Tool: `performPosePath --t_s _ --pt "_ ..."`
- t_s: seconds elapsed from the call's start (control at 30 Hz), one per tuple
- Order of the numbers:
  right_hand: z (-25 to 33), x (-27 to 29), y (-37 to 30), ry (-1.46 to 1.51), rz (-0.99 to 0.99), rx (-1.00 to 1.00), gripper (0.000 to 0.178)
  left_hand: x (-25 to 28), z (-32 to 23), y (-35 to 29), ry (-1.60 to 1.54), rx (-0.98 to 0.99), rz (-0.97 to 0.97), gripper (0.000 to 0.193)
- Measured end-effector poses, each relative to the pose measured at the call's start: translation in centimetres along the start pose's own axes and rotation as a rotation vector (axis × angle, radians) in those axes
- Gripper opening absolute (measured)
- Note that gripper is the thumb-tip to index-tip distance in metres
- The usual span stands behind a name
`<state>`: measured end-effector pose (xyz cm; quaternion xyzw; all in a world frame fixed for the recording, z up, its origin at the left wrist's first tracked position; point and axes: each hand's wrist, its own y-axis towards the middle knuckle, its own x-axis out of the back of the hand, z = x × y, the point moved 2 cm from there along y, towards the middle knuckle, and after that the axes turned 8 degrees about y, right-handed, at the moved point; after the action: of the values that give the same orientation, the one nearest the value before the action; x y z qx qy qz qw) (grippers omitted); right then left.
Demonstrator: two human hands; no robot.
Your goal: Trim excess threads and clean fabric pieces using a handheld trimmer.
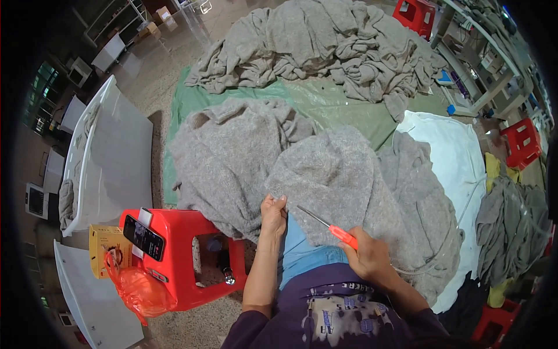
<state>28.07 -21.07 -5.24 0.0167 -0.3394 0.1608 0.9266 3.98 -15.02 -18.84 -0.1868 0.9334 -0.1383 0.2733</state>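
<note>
Head view, seated person, items listed outward from the lap, places given relative to the red stool (186,232).

Right hand (367,256): to the right of the stool, fist wrapped around the orange handle of a thin metal tool (325,224); the shaft points up-left across the grey knit garment (325,174).

Left hand (273,214): just right of the stool, fingers pinching the lower edge of the same grey knit garment, which drapes over the lap and blue trousers (302,253).

Red stool: at the person's left knee. A black phone (143,237) lies on its seat; a yellow box (104,251) and an orange plastic bag (136,291) sit against its left side.

White panel (113,157): beyond the stool, to its left.

Green sheet (325,102): on the floor beyond the stool, under the knitwear.

White cloth (453,157): far right of the stool.

Large grey knit pile (319,41): farthest from the stool, at the sheet's far end.

Second red stool (415,13): beyond that pile, right.
</note>
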Motion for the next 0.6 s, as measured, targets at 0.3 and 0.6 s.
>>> performPosePath --t_s 0.3,0.6 --pt "0.0 -0.1 0.2 -0.013 -0.024 0.055 0.023 1.1 0.4 -0.1 0.068 -0.008 -0.062 0.03" --pt "-1.2 2.1 -1.5 -0.003 -0.06 -0.065 0.027 -1.7 0.1 -6.0 0.049 0.24 0.103 0.018"
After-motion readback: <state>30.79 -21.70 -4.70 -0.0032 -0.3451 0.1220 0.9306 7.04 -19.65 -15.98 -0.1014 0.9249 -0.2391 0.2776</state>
